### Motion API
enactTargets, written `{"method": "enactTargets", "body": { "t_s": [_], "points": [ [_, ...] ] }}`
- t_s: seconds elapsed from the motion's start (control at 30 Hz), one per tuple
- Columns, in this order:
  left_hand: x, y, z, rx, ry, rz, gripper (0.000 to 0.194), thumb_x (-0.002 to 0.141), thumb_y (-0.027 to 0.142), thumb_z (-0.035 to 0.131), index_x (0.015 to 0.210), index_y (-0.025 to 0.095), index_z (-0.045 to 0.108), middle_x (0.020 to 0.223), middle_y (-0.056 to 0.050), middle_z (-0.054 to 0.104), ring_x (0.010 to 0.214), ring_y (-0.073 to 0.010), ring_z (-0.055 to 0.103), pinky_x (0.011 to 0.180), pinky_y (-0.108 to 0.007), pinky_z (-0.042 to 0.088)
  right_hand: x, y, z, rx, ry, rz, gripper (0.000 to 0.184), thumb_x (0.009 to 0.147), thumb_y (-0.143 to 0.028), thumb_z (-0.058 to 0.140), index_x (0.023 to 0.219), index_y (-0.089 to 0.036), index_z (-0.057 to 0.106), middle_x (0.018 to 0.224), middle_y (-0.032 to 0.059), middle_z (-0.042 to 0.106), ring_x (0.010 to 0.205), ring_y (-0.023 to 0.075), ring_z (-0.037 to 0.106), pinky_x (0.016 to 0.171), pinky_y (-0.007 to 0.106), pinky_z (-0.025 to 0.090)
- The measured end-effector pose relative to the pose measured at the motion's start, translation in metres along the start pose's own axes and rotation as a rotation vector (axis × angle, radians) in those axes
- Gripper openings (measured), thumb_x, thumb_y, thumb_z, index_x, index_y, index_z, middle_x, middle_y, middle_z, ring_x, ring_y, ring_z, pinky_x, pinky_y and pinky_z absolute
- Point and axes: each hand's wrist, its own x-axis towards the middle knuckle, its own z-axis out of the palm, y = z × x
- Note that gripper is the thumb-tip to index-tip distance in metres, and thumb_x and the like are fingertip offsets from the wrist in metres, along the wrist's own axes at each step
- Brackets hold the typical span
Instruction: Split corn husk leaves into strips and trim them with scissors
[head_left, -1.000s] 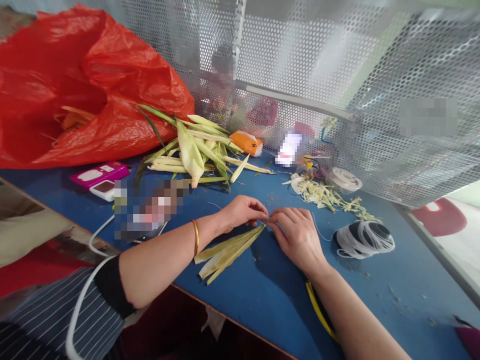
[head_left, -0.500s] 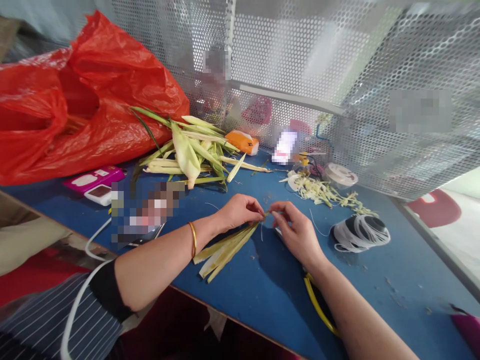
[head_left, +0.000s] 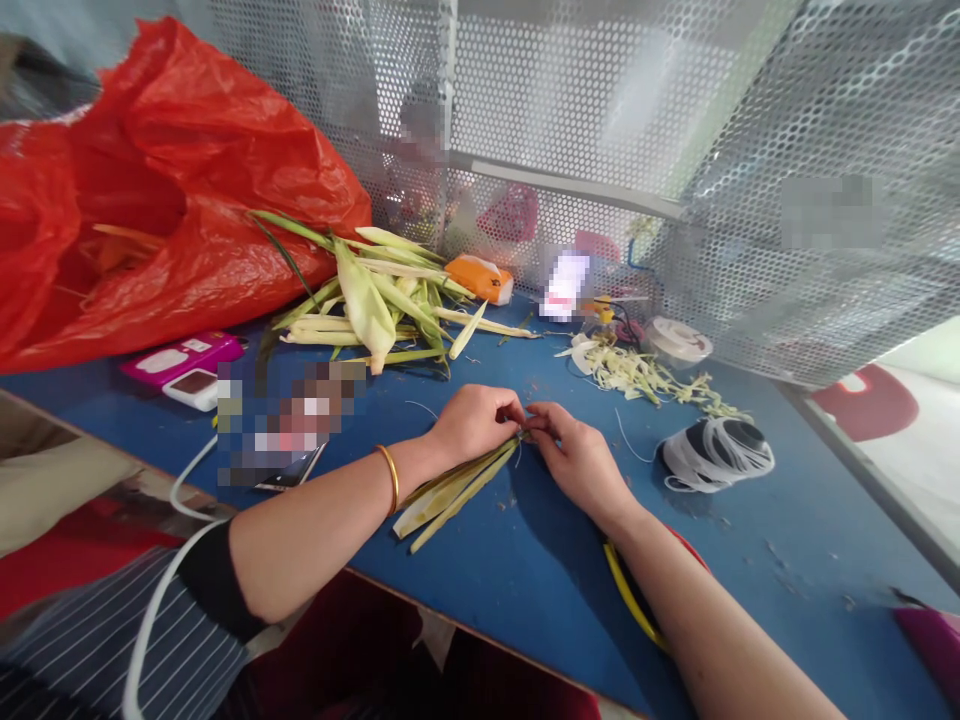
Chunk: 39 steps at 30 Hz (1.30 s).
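A fan of pale green-yellow corn husk strips (head_left: 457, 492) lies low over the blue table, gathered at its far end. My left hand (head_left: 480, 418) is closed there, thumb and fingers pinching the gathered end from the left. Fingertips of my right hand (head_left: 577, 455) press together at the same tip, nearly meeting the left ones; exactly what they pinch is partly hidden. A short white thread hangs by the tip. Under my right forearm lies a tool with a yellow and red handle (head_left: 634, 600), mostly covered. To the right rests a spool of white thread (head_left: 716, 455).
Loose corn husks (head_left: 367, 300) are heaped beside a red plastic bag (head_left: 225, 170). Husk shreds (head_left: 637, 370) lie near a tape roll (head_left: 679, 342). A phone (head_left: 300, 465), magenta box (head_left: 180, 358) and orange tissue pack (head_left: 476, 278) stand around; perforated metal panels (head_left: 570, 100) rise behind.
My right hand has moved slightly left, closer to the left fingers at the tip of the strips. More of the red handle shows beside my right forearm. The view has shifted slightly.
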Motion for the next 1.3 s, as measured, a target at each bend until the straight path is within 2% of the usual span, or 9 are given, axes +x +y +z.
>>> {"method": "enactTargets", "body": {
  "t_s": [0.17, 0.33, 0.57, 0.8, 0.93, 1.03, 1.2, 1.3],
  "points": [
    [-0.0023, -0.0006, 0.0050, 0.195, 0.062, 0.019, 0.018, 0.078, 0.019, 0.057, 0.085, 0.023, 0.073, 0.081, 0.000, 0.074, 0.076, -0.0166, 0.065, 0.066, -0.025, 0.040, 0.0000, -0.0012, 0.0007, 0.010, 0.021, 0.033, 0.019, 0.088, -0.022, 0.049, 0.104, -0.026, 0.058, 0.092, 0.0035, 0.076, 0.083, 0.0222, 0.072, 0.073, 0.033, 0.052],
    [-0.0034, -0.0036, 0.0083, 0.365, 0.067, 0.074, 0.016, 0.083, 0.021, 0.056, 0.088, 0.023, 0.070, 0.082, -0.002, 0.073, 0.079, -0.0189, 0.065, 0.066, -0.027, 0.039, -0.0013, -0.0039, 0.0003, 0.063, -0.002, 0.011, 0.017, 0.089, -0.023, 0.048, 0.103, -0.027, 0.058, 0.092, 0.0029, 0.075, 0.084, 0.0214, 0.072, 0.073, 0.032, 0.052],
    [-0.0052, -0.0005, 0.0091, 0.489, 0.098, 0.276, 0.017, 0.092, 0.022, 0.047, 0.084, 0.019, 0.061, 0.081, -0.004, 0.068, 0.079, -0.0177, 0.062, 0.067, -0.028, 0.038, 0.0024, -0.0013, 0.0018, 0.284, 0.042, 0.162, 0.019, 0.084, -0.031, 0.055, 0.099, -0.024, 0.065, 0.081, 0.0029, 0.075, 0.072, 0.0215, 0.071, 0.071, 0.034, 0.053],
    [-0.0083, 0.0002, 0.0094, 0.487, 0.125, 0.466, 0.023, 0.097, 0.024, 0.040, 0.083, 0.018, 0.057, 0.085, -0.005, 0.066, 0.080, -0.0161, 0.059, 0.072, -0.027, 0.040, 0.0048, -0.0012, 0.0009, 0.455, 0.009, 0.182, 0.015, 0.071, -0.023, 0.060, 0.080, -0.022, 0.072, 0.077, 0.0010, 0.073, 0.070, 0.0193, 0.068, 0.070, 0.032, 0.053],
    [-0.0090, 0.0020, 0.0090, 0.436, 0.150, 0.456, 0.023, 0.097, 0.025, 0.042, 0.080, 0.019, 0.056, 0.082, -0.004, 0.065, 0.078, -0.0151, 0.058, 0.071, -0.027, 0.040, 0.0048, 0.0007, 0.0005, 0.367, 0.062, 0.187, 0.009, 0.073, -0.027, 0.062, 0.072, -0.022, 0.070, 0.064, -0.0011, 0.067, 0.061, 0.0170, 0.062, 0.059, 0.029, 0.048],
    [-0.0089, 0.0019, 0.0093, 0.392, 0.180, 0.415, 0.019, 0.094, 0.021, 0.044, 0.079, 0.019, 0.056, 0.080, -0.003, 0.064, 0.077, -0.0146, 0.058, 0.070, -0.026, 0.039, 0.0045, -0.0015, -0.0001, 0.343, 0.070, 0.227, 0.013, 0.077, -0.034, 0.061, 0.073, -0.022, 0.065, 0.059, -0.0011, 0.064, 0.054, 0.0164, 0.058, 0.051, 0.027, 0.043],
    [-0.0085, -0.0009, 0.0100, 0.288, 0.180, 0.363, 0.011, 0.088, 0.017, 0.051, 0.079, 0.019, 0.058, 0.078, -0.001, 0.064, 0.075, -0.0143, 0.057, 0.070, -0.026, 0.039, 0.0040, -0.0053, -0.0005, 0.441, 0.085, 0.310, 0.020, 0.080, -0.041, 0.059, 0.078, -0.021, 0.060, 0.058, -0.0008, 0.064, 0.054, 0.0158, 0.056, 0.054, 0.027, 0.041],
    [-0.0065, -0.0026, 0.0075, 0.133, 0.164, 0.268, 0.009, 0.085, 0.016, 0.055, 0.078, 0.019, 0.059, 0.078, 0.000, 0.064, 0.074, -0.0131, 0.057, 0.070, -0.025, 0.039, 0.0048, -0.0020, -0.0009, 0.454, 0.102, 0.267, 0.019, 0.081, -0.040, 0.059, 0.078, -0.021, 0.059, 0.064, -0.0003, 0.062, 0.057, 0.0156, 0.055, 0.057, 0.028, 0.042]
  ]
}}
